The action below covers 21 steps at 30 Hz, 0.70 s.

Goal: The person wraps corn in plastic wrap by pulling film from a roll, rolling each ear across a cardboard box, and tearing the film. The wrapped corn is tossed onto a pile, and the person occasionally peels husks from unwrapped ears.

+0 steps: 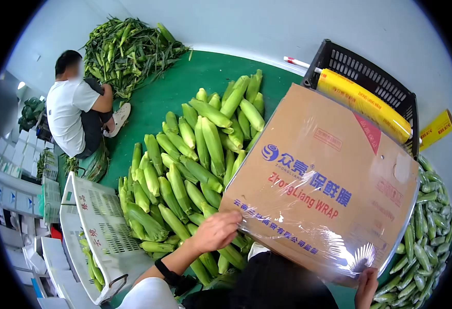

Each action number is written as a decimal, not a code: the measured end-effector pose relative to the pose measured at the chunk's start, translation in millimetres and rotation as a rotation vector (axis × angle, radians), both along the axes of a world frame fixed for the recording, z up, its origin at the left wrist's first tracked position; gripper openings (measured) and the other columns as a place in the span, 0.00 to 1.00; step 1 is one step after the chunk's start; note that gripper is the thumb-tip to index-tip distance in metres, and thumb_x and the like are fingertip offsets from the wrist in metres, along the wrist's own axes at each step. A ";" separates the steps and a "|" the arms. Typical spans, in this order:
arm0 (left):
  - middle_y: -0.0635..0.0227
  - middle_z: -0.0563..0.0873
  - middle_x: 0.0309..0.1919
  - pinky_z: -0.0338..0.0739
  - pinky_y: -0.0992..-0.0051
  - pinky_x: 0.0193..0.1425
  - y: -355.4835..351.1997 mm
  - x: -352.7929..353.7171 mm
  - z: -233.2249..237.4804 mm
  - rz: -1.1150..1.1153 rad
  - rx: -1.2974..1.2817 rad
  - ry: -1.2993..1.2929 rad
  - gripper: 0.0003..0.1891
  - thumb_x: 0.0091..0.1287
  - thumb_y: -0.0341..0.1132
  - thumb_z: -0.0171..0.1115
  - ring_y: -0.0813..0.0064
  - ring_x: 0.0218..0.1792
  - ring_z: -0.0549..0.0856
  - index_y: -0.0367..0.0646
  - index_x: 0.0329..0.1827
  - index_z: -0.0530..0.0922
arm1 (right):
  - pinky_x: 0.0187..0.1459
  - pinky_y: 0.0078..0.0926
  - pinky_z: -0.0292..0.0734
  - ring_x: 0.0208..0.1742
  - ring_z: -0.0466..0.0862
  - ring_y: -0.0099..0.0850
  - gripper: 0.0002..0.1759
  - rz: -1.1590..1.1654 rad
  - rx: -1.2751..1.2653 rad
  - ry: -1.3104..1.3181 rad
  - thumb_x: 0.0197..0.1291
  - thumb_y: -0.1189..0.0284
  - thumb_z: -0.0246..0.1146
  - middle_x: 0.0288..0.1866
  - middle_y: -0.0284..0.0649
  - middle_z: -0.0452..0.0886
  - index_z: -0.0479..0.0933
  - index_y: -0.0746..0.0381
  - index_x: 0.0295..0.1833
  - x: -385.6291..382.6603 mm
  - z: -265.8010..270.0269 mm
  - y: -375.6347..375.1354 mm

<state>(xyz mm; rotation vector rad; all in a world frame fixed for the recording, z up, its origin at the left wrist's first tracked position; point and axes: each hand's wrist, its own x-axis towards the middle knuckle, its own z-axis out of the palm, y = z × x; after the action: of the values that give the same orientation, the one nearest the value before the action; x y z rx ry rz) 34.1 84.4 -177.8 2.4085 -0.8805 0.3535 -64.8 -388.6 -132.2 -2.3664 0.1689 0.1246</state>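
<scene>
A brown cardboard box (308,180) with printed lettering lies in front of me, a shiny sheet of clear plastic wrap (334,247) spread over its top. My left hand (218,232) is closed at the box's near left corner, thumb and fingers pinching the wrap's edge. At the near right corner my right hand (366,287) pinches the wrap too, partly cut off by the frame's bottom. Behind the box, a yellow roll of wrap (365,105) rests on a rod across a black crate (386,77). Husked-on corn ears (185,165) are heaped left of the box.
A white plastic basket (107,232) with some corn stands at left. Long green wrapped produce (424,242) is piled at right, below a yellow tube (436,130). A person in a white shirt (71,116) sits near a heap of husks (128,54) on the green floor (205,77).
</scene>
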 end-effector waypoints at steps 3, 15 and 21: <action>0.53 0.74 0.60 0.68 0.55 0.65 62.3 1.5 -57.3 0.683 0.175 -0.112 0.32 0.56 0.28 0.66 0.50 0.60 0.74 0.42 0.65 0.66 | 0.35 0.27 0.72 0.31 0.75 0.31 0.09 -0.034 0.006 0.024 0.72 0.70 0.52 0.34 0.43 0.76 0.71 0.65 0.48 0.1 -0.5 9.6; 0.57 0.79 0.54 0.78 0.59 0.52 180.1 30.1 -106.2 1.154 -1.209 0.795 0.28 0.64 0.45 0.59 0.61 0.50 0.81 0.40 0.63 0.65 | 0.25 0.22 0.67 0.21 0.73 0.23 0.05 -0.092 0.016 0.007 0.67 0.77 0.50 0.20 0.36 0.72 0.69 0.64 0.36 -1.9 -12.9 7.5; 0.57 0.81 0.43 0.81 0.73 0.26 87.7 36.0 39.5 0.563 -1.662 1.144 0.28 0.70 0.55 0.47 0.69 0.28 0.83 0.38 0.59 0.70 | 0.19 0.22 0.64 0.15 0.71 0.22 0.05 -0.149 0.035 0.103 0.68 0.75 0.52 0.17 0.36 0.72 0.69 0.64 0.38 5.2 -10.7 12.3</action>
<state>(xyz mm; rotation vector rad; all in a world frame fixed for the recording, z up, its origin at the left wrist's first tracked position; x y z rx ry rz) 70.0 172.2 -138.3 0.8315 0.5508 -0.1445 -59.5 -376.3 -142.9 -2.3046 0.3884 0.1758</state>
